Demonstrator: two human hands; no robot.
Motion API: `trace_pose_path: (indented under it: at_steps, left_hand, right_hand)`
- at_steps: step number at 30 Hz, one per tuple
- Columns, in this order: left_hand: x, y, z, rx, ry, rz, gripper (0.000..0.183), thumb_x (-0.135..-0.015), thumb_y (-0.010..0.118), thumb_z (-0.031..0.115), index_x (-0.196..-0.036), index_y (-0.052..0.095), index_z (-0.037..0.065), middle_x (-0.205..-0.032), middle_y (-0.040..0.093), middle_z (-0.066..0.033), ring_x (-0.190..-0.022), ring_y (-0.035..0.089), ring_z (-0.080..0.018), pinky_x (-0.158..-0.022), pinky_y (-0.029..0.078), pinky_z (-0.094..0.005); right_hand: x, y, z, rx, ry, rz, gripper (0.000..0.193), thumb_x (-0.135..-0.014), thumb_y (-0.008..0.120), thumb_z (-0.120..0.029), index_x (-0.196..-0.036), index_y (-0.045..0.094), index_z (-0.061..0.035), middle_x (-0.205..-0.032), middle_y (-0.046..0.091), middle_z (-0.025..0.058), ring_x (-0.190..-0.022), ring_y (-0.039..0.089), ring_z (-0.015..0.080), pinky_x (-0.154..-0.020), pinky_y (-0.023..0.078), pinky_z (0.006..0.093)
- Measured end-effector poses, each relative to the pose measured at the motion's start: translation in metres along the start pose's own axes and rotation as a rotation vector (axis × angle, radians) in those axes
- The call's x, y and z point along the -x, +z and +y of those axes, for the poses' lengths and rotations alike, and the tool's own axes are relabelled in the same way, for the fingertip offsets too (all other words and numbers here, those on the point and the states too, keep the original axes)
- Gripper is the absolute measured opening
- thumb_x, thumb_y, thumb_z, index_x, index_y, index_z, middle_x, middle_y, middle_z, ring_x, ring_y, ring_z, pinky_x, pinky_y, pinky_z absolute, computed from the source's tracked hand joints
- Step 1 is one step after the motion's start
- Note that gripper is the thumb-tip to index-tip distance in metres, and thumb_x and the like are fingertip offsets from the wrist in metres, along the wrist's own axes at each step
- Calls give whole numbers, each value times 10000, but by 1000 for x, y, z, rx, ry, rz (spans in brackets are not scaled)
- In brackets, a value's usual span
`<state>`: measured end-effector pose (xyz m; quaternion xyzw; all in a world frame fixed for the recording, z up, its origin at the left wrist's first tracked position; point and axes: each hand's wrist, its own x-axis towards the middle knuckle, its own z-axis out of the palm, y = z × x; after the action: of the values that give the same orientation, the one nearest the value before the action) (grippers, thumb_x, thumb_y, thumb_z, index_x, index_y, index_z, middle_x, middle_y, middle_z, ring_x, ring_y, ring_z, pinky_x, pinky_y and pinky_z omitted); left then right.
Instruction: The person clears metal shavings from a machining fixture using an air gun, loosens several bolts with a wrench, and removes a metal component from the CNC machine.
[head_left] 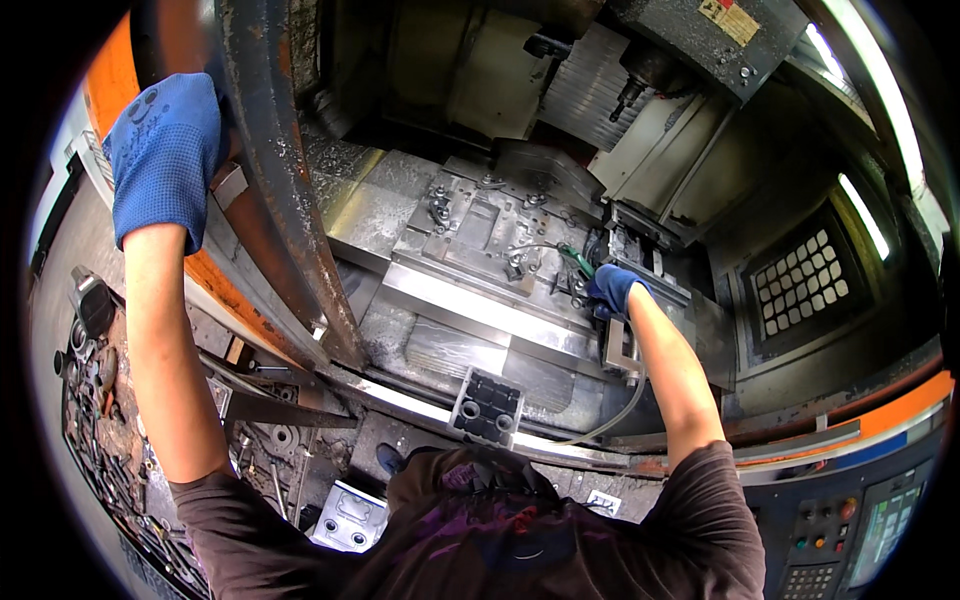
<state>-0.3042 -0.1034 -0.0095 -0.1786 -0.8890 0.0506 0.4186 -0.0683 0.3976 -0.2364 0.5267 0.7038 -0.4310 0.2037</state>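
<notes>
My left hand [165,155], in a blue knit glove, is closed at the edge of the machine door [262,190]; its fingertips are hidden. My right hand [615,290], gloved in blue too, reaches into the machine and is closed round a green air blow gun [576,260]. The gun's thin nozzle points left over a metal fixture plate [480,225] with clamps and bolts. A pale hose [612,425] hangs below my right forearm. Just under that hand is a grey metal block [620,345], partly covered by the arm.
Above the bed hangs the spindle with a tool [628,98]. A dark-pocketed metal casting [487,405] sits on the front sill. Loose tools [120,460] crowd a bench at lower left, near a silver part [350,518]. A control panel [830,540] stands at lower right. Chips litter the machine.
</notes>
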Motion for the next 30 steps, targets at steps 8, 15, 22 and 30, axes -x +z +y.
trace_pose_path:
  at_steps: [8, 15, 22, 30]
  left_hand:
    - [-3, -9, 6, 12, 18, -34, 118, -750, 599, 117, -774, 665, 22, -767, 634, -197, -758, 631, -360, -664, 495, -412]
    - [-4, -3, 1, -18, 20, -29, 124, -759, 595, 115, -763, 667, 14, -774, 640, -197, -760, 641, -356, -659, 495, -412]
    - [-5, -24, 12, -26, -19, -137, 147, -760, 593, 125, -786, 679, 9, -780, 641, -207, -767, 648, -354, -657, 502, -413]
    - [-7, -3, 0, -45, -30, -90, 138, -773, 607, 132, -773, 674, 12, -793, 634, -215, -782, 637, -367, -686, 510, -425]
  right_hand:
    - [-44, -30, 37, 543, -283, 55, 139, -824, 645, -155, -689, 640, -123, -586, 520, 33, -489, 472, 155, -452, 438, 315]
    - [-5, -17, 38, -45, -126, 131, 108, -817, 641, -130, -758, 649, -40, -621, 551, 106, -526, 569, 208, -432, 486, 358]
    - [-16, -17, 47, -8, -158, 109, 115, -803, 626, -130, -770, 654, -23, -627, 578, 106, -517, 579, 220, -434, 469, 370]
    - [-16, -10, 43, 124, -195, 164, 143, -809, 605, -138, -732, 640, -23, -614, 579, 115, -495, 562, 223, -436, 430, 374]
